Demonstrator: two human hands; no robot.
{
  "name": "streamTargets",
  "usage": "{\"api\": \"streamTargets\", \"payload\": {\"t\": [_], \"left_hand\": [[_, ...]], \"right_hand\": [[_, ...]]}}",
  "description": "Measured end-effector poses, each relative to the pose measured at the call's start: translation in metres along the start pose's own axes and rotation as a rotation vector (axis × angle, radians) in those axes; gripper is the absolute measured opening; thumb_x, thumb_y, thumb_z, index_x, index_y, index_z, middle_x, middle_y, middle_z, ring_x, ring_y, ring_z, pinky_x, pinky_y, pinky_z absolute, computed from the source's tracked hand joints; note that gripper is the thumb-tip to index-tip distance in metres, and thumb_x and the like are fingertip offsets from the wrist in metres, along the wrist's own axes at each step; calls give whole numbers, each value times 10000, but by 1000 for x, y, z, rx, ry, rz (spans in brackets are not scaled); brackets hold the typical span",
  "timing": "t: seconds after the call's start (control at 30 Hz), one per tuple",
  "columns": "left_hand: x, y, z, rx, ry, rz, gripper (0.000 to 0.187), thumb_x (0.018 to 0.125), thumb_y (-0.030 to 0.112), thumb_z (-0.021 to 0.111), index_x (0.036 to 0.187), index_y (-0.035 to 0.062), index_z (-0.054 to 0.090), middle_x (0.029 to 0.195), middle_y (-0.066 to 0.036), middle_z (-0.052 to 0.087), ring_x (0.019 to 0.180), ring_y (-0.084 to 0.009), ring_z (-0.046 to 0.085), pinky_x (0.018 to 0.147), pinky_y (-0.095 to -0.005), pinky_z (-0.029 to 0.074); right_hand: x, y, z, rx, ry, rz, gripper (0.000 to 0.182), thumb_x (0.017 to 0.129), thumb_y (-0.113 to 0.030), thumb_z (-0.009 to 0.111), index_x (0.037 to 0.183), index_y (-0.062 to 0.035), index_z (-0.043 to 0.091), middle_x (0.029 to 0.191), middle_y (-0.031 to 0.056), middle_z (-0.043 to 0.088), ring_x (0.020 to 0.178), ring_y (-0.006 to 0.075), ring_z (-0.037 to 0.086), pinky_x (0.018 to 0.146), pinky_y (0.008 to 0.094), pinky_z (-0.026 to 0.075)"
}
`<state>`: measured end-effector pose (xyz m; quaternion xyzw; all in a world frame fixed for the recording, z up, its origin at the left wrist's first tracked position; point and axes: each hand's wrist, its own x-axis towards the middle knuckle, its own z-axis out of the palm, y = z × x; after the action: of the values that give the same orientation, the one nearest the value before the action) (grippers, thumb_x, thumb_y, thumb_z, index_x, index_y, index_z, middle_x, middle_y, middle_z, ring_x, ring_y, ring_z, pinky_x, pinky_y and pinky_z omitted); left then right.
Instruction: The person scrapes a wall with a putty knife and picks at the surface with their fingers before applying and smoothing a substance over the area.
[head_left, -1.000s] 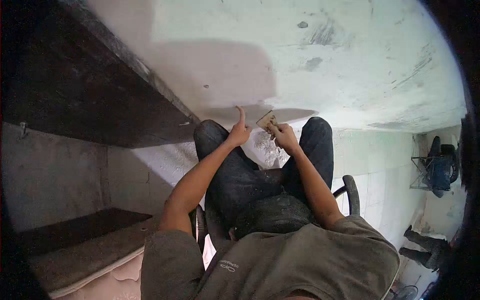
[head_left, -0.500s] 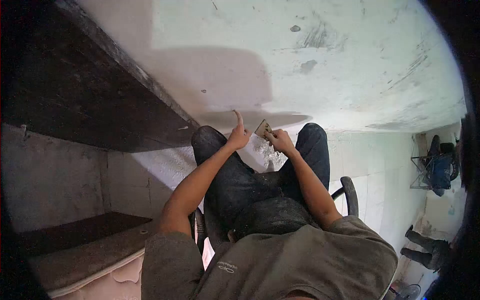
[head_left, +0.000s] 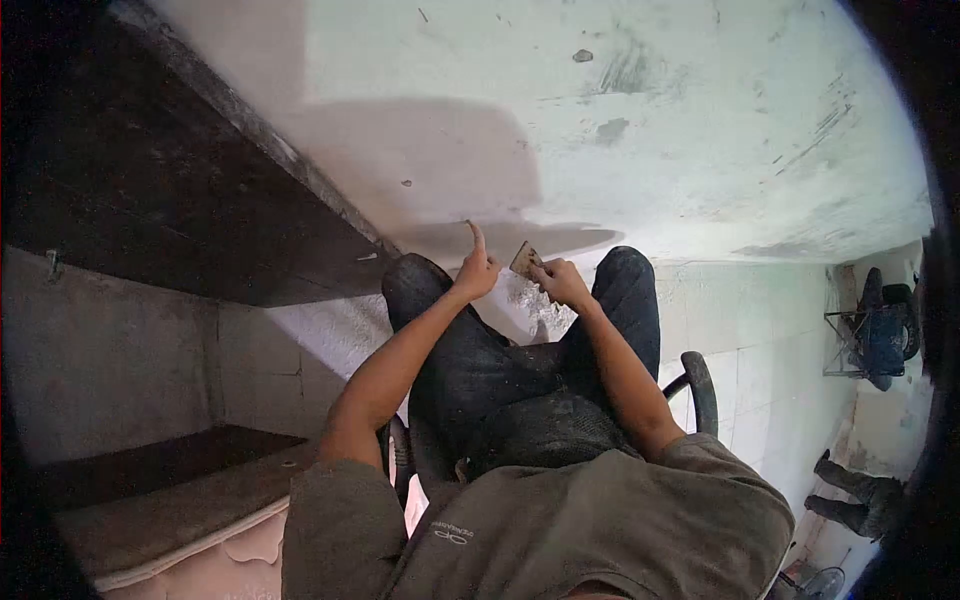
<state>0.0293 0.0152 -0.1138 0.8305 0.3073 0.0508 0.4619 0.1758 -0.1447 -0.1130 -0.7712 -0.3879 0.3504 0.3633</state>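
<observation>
My left hand (head_left: 478,275) is held out over my left knee, its index finger stretched toward the wall (head_left: 680,160) and the other fingers bent in. The fingertip overlaps the lower wall in this view. In my right hand (head_left: 564,284) is a small flat scraper (head_left: 523,260), tan with dark smears, its blade tilted toward my left hand. Fingers wrap around its near end and hide that part. Both hands are level with my knees, a short gap between them. The pale wall in front carries grey patches, scuffs and small chips.
A dark slab (head_left: 200,190) juts from the wall on the left, above a brown-topped ledge (head_left: 180,490). I sit in a chair with a black armrest (head_left: 700,395). Far right, a person's legs (head_left: 850,495) and a folding stand with dark items (head_left: 880,335) show on the pale tiled floor.
The view has shifted very slightly. Both hands and the scraper hold nearly the same positions, and the left finger stays stretched out.
</observation>
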Motion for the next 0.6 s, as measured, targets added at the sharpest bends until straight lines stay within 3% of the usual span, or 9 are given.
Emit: {"api": "streamTargets", "payload": {"t": [0.1, 0.17, 0.27, 0.47, 0.6], "left_hand": [[0, 2, 5, -101, 55, 3, 1027, 836, 115, 599, 1414, 104, -250, 886, -182, 600, 748, -270, 605, 727, -377, 504], [0, 11, 8, -138, 159, -4, 961, 807, 104, 571, 1432, 5, -152, 1094, -255, 541, 978, -340, 561, 847, -420, 447], [3, 20, 11, -214, 312, -143, 958, 791, 101, 593, 1444, -1, -101, 1205, -288, 445, 1116, -375, 465, 942, -438, 387], [12, 17, -8, -123, 678, -177, 949, 788, 103, 606, 1443, -17, -70, 1311, -329, 310, 1197, -414, 367, 1027, -432, 313], [14, 14, -19, -198, 711, -202, 920, 809, 158, 579, 1451, -6, -59, 1372, -311, 318, 1244, -391, 364, 1065, -423, 275]], "right_hand": [[2, 6, 2, -18, 5, -49, 430, 906, -341, 556, 756, 48, 662, 553, 99, 604, 408, 147, 548, 419, 297, 454], [3, 8, 3, -21, -5, -67, 428, 905, -341, 559, 755, 47, 662, 552, 98, 602, 407, 147, 547, 417, 297, 452], [3, 11, 4, -49, -28, -70, 420, 899, -341, 569, 750, 40, 663, 549, 99, 602, 400, 147, 544, 406, 299, 447], [3, 6, 3, -122, -14, -148, 406, 895, -329, 561, 751, 37, 664, 530, 99, 597, 391, 152, 549, 398, 305, 449], [6, 16, 8, -117, -4, -186, 395, 886, -311, 558, 753, 46, 659, 534, 113, 603, 401, 165, 562, 415, 322, 467]]}}
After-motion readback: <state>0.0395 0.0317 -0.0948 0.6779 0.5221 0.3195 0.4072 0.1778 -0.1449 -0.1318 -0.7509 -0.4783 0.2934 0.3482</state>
